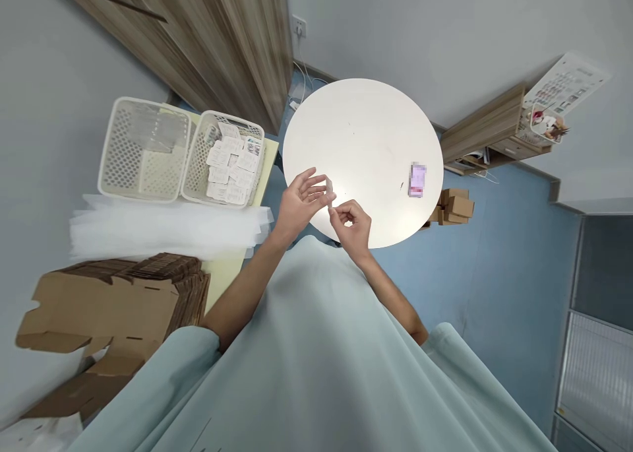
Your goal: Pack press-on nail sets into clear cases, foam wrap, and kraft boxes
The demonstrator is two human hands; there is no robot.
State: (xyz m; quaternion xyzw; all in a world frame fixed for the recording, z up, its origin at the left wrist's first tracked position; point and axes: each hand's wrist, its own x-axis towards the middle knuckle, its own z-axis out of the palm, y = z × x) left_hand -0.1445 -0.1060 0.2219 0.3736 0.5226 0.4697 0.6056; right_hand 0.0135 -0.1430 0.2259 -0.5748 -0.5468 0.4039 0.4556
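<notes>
Over the near side of the counter (366, 129), left hand (297, 204) fingers hold a small pale packet (329, 187), right hand (355, 231) fingers seem to pinch its bottom end; I'd go light, avoid creasing.

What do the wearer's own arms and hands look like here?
The left hand and right hand are ungloved. Both forearms are uncovered, with no watch or bracelet visible. The loose, pale blue-green garment has short, wide sleeves.
</notes>
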